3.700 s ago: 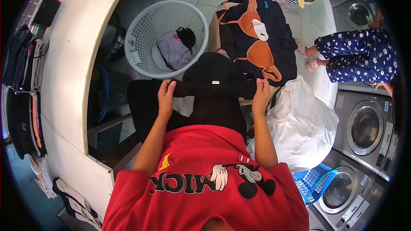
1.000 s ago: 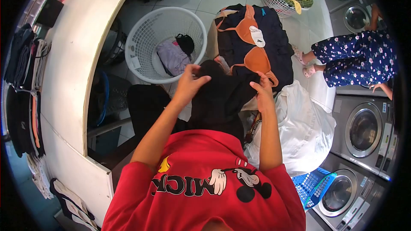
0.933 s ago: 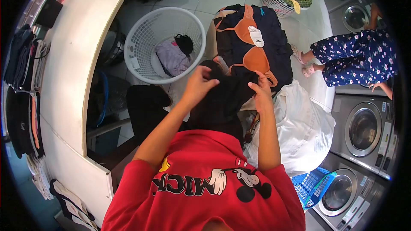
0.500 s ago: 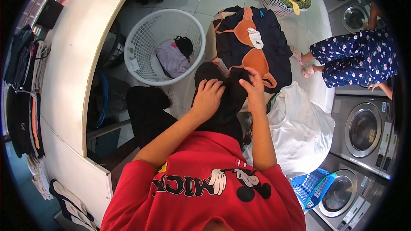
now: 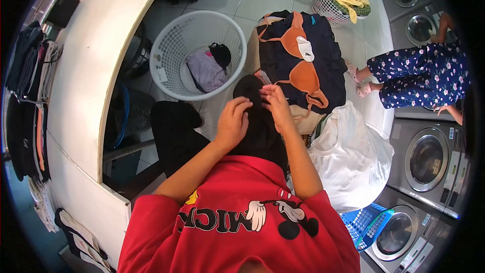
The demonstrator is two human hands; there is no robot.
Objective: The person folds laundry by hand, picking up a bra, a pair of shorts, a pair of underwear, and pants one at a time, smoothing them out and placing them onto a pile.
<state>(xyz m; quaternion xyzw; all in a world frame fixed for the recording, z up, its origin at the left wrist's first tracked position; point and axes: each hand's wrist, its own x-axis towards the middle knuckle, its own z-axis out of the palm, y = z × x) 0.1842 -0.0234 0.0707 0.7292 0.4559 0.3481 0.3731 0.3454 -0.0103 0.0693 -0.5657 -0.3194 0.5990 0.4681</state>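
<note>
A piece of black clothing (image 5: 258, 114) lies over my black-trousered lap; its kind and lower edge are hard to tell against the trousers. My left hand (image 5: 233, 122) has its fingers curled at the cloth's left edge. Across from it, my right hand (image 5: 276, 106) pinches the cloth's right side with bent fingers. Just beyond, an orange bra (image 5: 305, 76) and a small white sock (image 5: 305, 48) lie on a pile of dark clothes (image 5: 328, 60). White clothing (image 5: 348, 156) is heaped to the right of my right forearm.
A white laundry basket (image 5: 166, 65) with a few garments stands ahead left. Beside me on the left runs a white counter (image 5: 81, 101). A person in flowered trousers (image 5: 419, 71) stands at right near the washing machines (image 5: 427, 159). A blue basket (image 5: 364, 227) sits lower right.
My right hand has moved inward to the left, bringing the black cloth's right side in, so it looks narrower. My left hand has shifted slightly back toward me and its fingers are more curled.
</note>
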